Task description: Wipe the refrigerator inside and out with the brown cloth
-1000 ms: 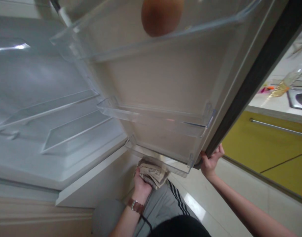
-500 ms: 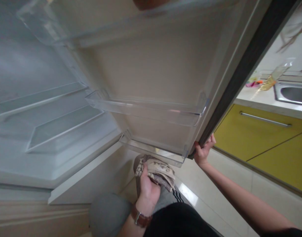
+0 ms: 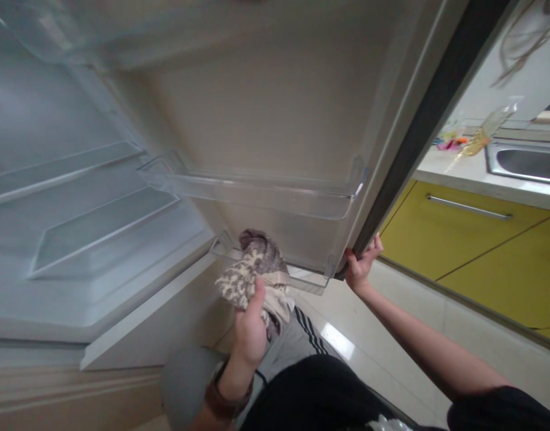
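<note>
My left hand (image 3: 250,326) is closed round a bunched cloth (image 3: 252,275) with a brown and cream pattern. The cloth is in front of the lowest clear door shelf (image 3: 308,284) of the refrigerator and hides part of it. My right hand (image 3: 362,266) grips the dark lower edge of the open refrigerator door (image 3: 275,126), thumb on the inner side and fingers round the outside. Above the cloth, a second clear door shelf (image 3: 257,194) runs across the door.
On the left lies the refrigerator interior with glass shelves (image 3: 104,227). Beyond the door stand a yellow cabinet (image 3: 464,233), a sink (image 3: 526,161) and a tilted bottle of yellow liquid (image 3: 488,131). Pale floor tiles (image 3: 405,329) lie below.
My left hand has lifted the cloth from beside my knee up and left, to the lowest door shelf. My right hand keeps its grip on the door; the view has shifted slightly.
</note>
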Motion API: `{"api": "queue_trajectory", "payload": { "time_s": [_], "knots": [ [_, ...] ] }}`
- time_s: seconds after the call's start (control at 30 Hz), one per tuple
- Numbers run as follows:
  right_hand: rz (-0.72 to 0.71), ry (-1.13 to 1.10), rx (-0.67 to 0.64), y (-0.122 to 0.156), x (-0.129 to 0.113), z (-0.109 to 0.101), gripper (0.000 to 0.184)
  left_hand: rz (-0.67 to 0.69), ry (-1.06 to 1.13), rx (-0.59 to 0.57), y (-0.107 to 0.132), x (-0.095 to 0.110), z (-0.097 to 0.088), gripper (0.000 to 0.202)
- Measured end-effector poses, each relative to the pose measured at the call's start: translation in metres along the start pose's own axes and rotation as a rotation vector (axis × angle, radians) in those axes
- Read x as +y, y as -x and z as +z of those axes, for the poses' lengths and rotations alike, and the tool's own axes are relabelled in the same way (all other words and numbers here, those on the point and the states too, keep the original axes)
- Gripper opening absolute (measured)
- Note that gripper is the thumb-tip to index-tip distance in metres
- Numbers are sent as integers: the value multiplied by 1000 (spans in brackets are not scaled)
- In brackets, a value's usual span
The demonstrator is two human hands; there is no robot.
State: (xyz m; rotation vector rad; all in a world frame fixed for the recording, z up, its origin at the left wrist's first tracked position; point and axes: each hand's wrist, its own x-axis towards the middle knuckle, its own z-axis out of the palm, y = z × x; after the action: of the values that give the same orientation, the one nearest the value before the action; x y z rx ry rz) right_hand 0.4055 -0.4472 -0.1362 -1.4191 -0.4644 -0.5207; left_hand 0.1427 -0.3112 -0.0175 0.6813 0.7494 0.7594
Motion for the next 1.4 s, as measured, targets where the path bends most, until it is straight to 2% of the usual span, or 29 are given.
{"api": "queue_trajectory", "payload": {
  "time_s": [0.07, 0.1, 0.2, 0.23, 0.27, 0.33, 0.4, 0.5, 0.6, 0.7, 0.77, 0.87, 0.97, 1.07, 1.17, 1.27, 1.33, 1.4],
  "knots": [
    [-2, 3, -6, 1, -1, -1, 97, 143, -230, -107, -4, -9, -1, 20],
    [-6, 4, -9, 1, -1, -1, 96, 209, -356, -231, -5, -16, 1, 26],
    [-17, 17, -14, 2, 0, -2, 95, 367, -705, -728, -9, -41, 6, 50],
    [-17, 25, -15, 2, 0, -2, 94, 408, -822, -858, -12, -50, 7, 56],
    [-16, 34, -16, 2, 1, -2, 94, 441, -938, -949, -16, -59, 7, 61],
    [-14, 46, -18, 1, 2, -2, 93, 484, -1138, -1034, -27, -74, 2, 65],
    [-13, 42, -25, -2, 3, -1, 93, 498, -1226, -1041, -38, -86, -7, 65],
    [-21, 18, -32, -6, 7, -1, 93, 472, -1171, -1047, -53, -97, -19, 57],
    [-31, 3, -27, -9, 11, -1, 93, 418, -1102, -1044, -60, -101, -25, 54],
    [-22, -2, -29, -11, 14, 0, 95, 345, -1049, -990, -63, -101, -28, 51],
    [-12, 2, -35, -11, 15, 0, 97, 366, -1027, -966, -66, -101, -31, 49],
    [-11, 8, -38, -13, 16, 1, 98, 478, -1039, -992, -73, -101, -39, 49],
    [-10, -10, -34, -15, 18, 2, 99, 455, -1115, -998, -82, -102, -53, 49],
    [-11, -22, -41, -18, 23, 3, 100, 401, -1163, -912, -89, -99, -68, 45],
    [-31, -32, -46, -21, 27, 3, 99, 457, -1092, -792, -89, -92, -80, 36],
    [-38, -39, -52, -20, 27, 4, 99, 564, -951, -678, -77, -82, -75, 40],
    [-37, -32, -49, -18, 26, 4, 98, 643, -855, -596, -65, -74, -58, 52],
    [-35, -19, -42, -16, 25, 3, 98, 675, -795, -534, -55, -65, -33, 59]
  ]
}}
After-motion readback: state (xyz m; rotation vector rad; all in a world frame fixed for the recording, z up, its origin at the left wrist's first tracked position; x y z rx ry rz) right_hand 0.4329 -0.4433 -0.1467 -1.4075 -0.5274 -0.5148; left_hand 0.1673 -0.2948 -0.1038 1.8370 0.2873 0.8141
